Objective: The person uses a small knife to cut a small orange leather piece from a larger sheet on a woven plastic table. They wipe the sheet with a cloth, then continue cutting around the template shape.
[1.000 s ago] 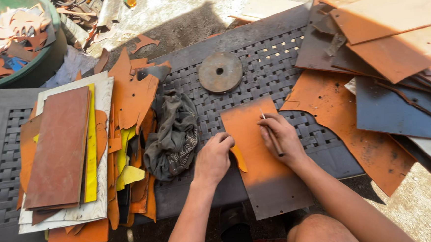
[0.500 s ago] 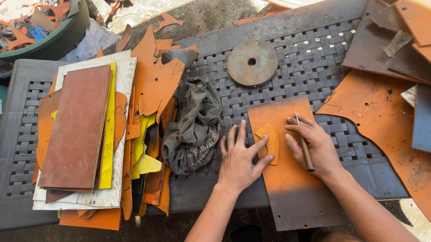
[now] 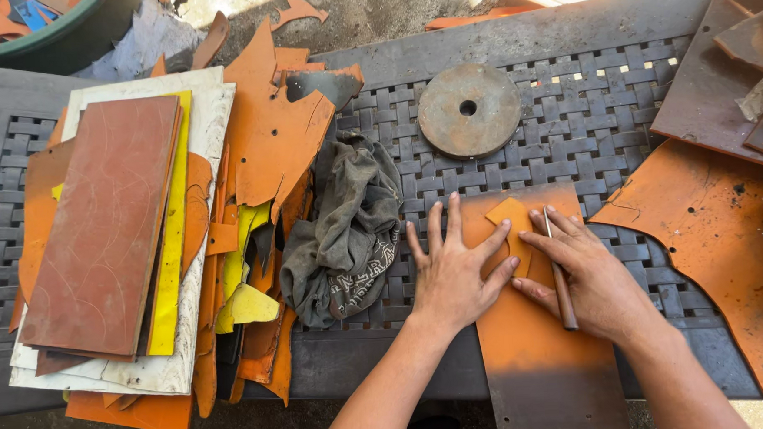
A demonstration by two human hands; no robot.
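An orange rectangular sheet [image 3: 541, 354] lies on the dark woven table [image 3: 602, 107], overhanging its near edge. On it rests a small lighter orange cut-out piece [image 3: 514, 225]. My left hand [image 3: 453, 276] lies flat with fingers spread, its fingertips pressing the cut-out's left side. My right hand [image 3: 589, 278] grips a thin brown pencil-like tool [image 3: 561, 283], whose tip touches the cut-out's right edge.
A round rusty metal disc [image 3: 469, 110] with a centre hole sits beyond the hands. A crumpled grey rag [image 3: 347, 229] lies to the left. Stacked brown, yellow and orange sheets [image 3: 117, 228] fill the left; large orange and brown sheets [image 3: 730, 231] lie right.
My left hand opened from a loose fist to flat, spread fingers on the small cut-out. The right hand brought the tool beside the cut-out. The camera moved closer.
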